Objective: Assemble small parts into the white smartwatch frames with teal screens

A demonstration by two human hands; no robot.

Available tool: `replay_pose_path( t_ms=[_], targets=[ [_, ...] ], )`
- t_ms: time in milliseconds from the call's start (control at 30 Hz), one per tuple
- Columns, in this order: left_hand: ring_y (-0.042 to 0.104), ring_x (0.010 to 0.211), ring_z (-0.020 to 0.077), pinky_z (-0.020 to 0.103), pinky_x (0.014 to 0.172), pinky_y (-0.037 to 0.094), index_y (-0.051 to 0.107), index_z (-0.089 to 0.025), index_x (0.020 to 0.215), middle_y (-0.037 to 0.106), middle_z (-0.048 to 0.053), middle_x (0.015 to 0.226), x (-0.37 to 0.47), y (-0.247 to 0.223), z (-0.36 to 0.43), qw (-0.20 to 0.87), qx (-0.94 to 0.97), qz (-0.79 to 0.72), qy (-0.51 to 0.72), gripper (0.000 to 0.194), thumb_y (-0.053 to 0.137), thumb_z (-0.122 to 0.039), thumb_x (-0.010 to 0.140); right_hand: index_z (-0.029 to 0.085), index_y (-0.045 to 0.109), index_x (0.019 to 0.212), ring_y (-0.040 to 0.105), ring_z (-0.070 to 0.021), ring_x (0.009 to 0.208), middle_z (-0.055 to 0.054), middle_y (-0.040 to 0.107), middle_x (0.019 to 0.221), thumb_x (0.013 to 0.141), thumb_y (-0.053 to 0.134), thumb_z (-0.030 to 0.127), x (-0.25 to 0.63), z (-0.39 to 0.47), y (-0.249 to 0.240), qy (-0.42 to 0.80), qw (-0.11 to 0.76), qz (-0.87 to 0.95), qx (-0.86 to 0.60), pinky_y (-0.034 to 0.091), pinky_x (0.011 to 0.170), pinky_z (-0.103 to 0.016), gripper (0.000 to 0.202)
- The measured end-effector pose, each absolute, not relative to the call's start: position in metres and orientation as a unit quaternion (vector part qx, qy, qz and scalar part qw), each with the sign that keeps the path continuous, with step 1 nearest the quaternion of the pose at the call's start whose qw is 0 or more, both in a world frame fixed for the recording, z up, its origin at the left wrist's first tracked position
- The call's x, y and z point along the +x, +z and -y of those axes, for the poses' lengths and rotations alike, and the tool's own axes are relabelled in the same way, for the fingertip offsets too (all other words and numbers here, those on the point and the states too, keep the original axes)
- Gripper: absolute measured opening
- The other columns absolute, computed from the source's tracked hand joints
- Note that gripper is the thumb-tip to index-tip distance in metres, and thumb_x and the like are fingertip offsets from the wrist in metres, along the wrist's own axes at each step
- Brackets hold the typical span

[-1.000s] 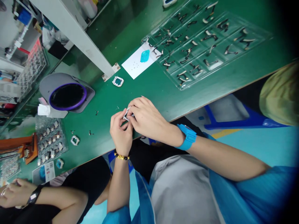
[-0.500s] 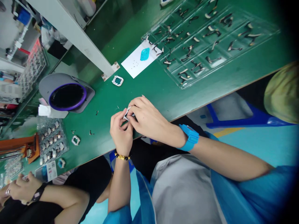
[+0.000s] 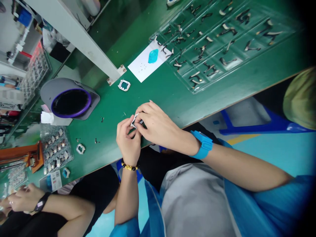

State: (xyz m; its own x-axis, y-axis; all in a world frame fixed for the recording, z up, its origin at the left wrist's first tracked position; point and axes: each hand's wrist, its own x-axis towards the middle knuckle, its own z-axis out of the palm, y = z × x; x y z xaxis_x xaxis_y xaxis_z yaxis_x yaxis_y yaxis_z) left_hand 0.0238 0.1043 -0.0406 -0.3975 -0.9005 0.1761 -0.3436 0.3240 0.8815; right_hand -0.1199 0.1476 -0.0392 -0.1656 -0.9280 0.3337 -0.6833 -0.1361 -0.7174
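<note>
A small white watch-like case (image 3: 134, 120) with a dark inside is held between both hands near the table's front edge. My left hand (image 3: 128, 140), with a beaded bracelet at the wrist, grips it from the left with bent fingers. From the right, my right hand (image 3: 156, 123), with a blue band at the wrist, has its thumb and fingers closed on the same case. The fingers partly hide it. Beyond the hands, a similar white frame (image 3: 124, 85) lies on the green table (image 3: 150, 93).
White paper (image 3: 140, 67) bears a blue piece and tiny dark specks. A clear tray (image 3: 195, 92) holds several dark strips. A grey device (image 3: 95, 98) with a purple ring stands left, near a metal post (image 3: 91, 46). A co-worker's hand (image 3: 27, 197) is at lower left.
The view has shifted very slightly. Both hands keep nearly the same place and grip on the white case; the co-worker's hands at lower left have moved a little.
</note>
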Motion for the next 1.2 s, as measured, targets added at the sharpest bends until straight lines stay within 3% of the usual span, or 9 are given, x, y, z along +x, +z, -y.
replay_pose_path(
  t_ms=[300, 700, 933, 1200],
  targets=[
    [0.071, 0.110, 0.0188, 0.026, 0.086, 0.065, 0.069, -0.024, 0.125, 0.058, 0.008, 0.130, 0.025, -0.041, -0.104, 0.346, 0.425, 0.739, -0.391, 0.035, 0.072, -0.023, 0.090, 0.013, 0.069, 0.096, 0.054, -0.0288, 0.110, -0.016, 0.064, 0.113, 0.101, 0.045, 0.015, -0.124, -0.147, -0.035, -0.406, 0.154, -0.636, -0.638, 0.042, 0.105, -0.048, 0.025],
    [0.071, 0.110, 0.0192, 0.029, 0.088, 0.065, 0.068, -0.024, 0.124, 0.057, 0.008, 0.131, 0.024, -0.042, -0.104, 0.343, 0.428, 0.743, -0.385, 0.034, 0.073, -0.027, 0.091, 0.014, 0.069, 0.094, 0.051, -0.0305, 0.113, -0.016, 0.062, 0.112, 0.096, 0.047, 0.011, -0.118, -0.147, -0.039, -0.402, 0.137, -0.641, -0.640, 0.042, 0.103, -0.048, 0.022],
    [0.071, 0.108, 0.0186, 0.028, 0.088, 0.065, 0.069, -0.023, 0.123, 0.057, 0.009, 0.131, 0.024, -0.041, -0.104, 0.345, 0.433, 0.737, -0.387, 0.034, 0.073, -0.024, 0.090, 0.012, 0.070, 0.097, 0.051, -0.0311, 0.116, -0.016, 0.062, 0.114, 0.096, 0.047, 0.011, -0.113, -0.147, -0.036, -0.389, 0.109, -0.655, -0.639, 0.038, 0.111, -0.049, 0.022],
    [0.070, 0.112, 0.0201, 0.030, 0.090, 0.065, 0.068, -0.023, 0.125, 0.058, 0.009, 0.130, 0.025, -0.042, -0.105, 0.344, 0.423, 0.746, -0.383, 0.034, 0.072, -0.027, 0.091, 0.011, 0.069, 0.099, 0.054, -0.0299, 0.112, -0.017, 0.064, 0.115, 0.096, 0.047, 0.011, -0.119, -0.146, -0.036, -0.389, 0.157, -0.649, -0.635, 0.043, 0.102, -0.046, 0.022]
  ],
)
